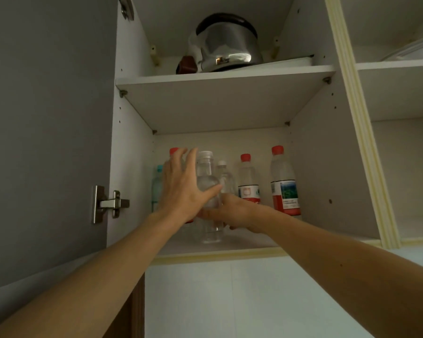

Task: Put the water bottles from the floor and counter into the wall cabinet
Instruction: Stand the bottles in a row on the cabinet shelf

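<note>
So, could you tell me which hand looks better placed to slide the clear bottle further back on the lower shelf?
Probably the right hand: it grips the clear bottle low on its body, while the left hand only rests open against its side.

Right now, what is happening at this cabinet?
A person is putting a clear bottle on the lower shelf of the open cabinet. The right hand grips it low down; the left hand rests on its side with fingers spread. Several other bottles already stand behind. A kettle sits on the upper shelf.
</note>
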Motion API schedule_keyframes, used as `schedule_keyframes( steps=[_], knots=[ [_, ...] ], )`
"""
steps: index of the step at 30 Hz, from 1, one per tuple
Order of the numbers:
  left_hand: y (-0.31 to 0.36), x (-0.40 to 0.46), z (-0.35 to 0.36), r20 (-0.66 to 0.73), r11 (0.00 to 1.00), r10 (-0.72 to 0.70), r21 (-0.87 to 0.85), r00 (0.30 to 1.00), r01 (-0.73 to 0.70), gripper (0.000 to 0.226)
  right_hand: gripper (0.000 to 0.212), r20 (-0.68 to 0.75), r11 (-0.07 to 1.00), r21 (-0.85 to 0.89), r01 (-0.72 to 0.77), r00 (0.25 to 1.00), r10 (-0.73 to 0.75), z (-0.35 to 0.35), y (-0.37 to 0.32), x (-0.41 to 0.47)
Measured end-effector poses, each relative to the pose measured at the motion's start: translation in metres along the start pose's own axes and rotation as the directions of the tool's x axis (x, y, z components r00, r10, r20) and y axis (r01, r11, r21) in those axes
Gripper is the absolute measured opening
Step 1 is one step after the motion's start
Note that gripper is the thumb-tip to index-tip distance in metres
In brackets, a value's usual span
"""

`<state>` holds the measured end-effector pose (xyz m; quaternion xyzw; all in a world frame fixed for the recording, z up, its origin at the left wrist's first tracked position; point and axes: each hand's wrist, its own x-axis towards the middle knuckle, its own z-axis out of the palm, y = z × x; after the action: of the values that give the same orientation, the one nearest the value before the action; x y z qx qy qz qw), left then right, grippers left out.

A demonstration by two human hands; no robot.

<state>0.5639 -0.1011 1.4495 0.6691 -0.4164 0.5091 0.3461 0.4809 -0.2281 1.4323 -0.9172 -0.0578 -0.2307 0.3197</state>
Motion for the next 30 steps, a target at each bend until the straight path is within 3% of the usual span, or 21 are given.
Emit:
schedule_keyframes(
  steps=[2,6,9,11,12,14,16,22,27,30],
  knots=[
    [0.010,0.003,0.002,0.048,0.994,0.033,-0.104,0.998,-0.028,0.094,0.025,-0.025,0.999,-0.026,-0.025,0.999,0.024,-0.009,0.006,-0.005],
    [0.029,0.011,0.012,0.197,0.972,-0.005,-0.228,0.980,0.051,0.104,0.016,-0.042,0.998,0.017,-0.062,0.997,0.062,-0.028,0.017,-0.024],
    [0.040,0.022,0.020,0.312,0.953,-0.004,-0.286,0.950,0.098,0.112,0.042,-0.015,0.994,-0.045,-0.095,0.995,0.094,-0.050,0.022,-0.042],
    [0.043,0.030,0.026,0.358,0.954,0.022,-0.286,0.934,0.087,0.112,0.060,-0.154,0.989,-0.111,-0.098,0.985,0.081,-0.069,0.026,-0.051],
    [0.043,0.034,0.028,0.375,0.954,0.038,-0.291,0.926,0.078,0.110,0.057,-0.304,0.984,-0.162,-0.072,0.953,0.020,-0.080,0.030,-0.056],
    [0.043,0.038,0.036,0.409,0.937,0.070,-0.339,0.910,0.080,0.101,0.027,-0.592,0.953,-0.301,-0.041,0.792,-0.152,-0.098,0.037,-0.063],
    [0.043,0.040,0.045,0.431,0.922,0.108,-0.381,0.896,0.072,0.091,0.015,-0.703,0.928,-0.360,-0.095,0.682,-0.203,-0.111,0.045,-0.064],
    [0.061,0.046,0.071,0.478,0.939,0.092,-0.333,0.873,0.084,0.074,0.085,-0.662,0.893,-0.291,-0.342,0.746,0.070,-0.126,0.063,-0.037],
    [0.072,0.056,0.088,0.562,0.949,0.101,-0.303,0.821,0.091,0.077,0.088,-0.633,0.936,-0.206,-0.286,0.768,0.095,-0.129,0.077,-0.020],
    [0.071,0.062,0.092,0.633,0.957,0.115,-0.278,0.766,0.086,0.097,0.078,-0.676,0.952,-0.213,-0.218,0.737,0.018,-0.125,0.090,-0.018]
  ],
)
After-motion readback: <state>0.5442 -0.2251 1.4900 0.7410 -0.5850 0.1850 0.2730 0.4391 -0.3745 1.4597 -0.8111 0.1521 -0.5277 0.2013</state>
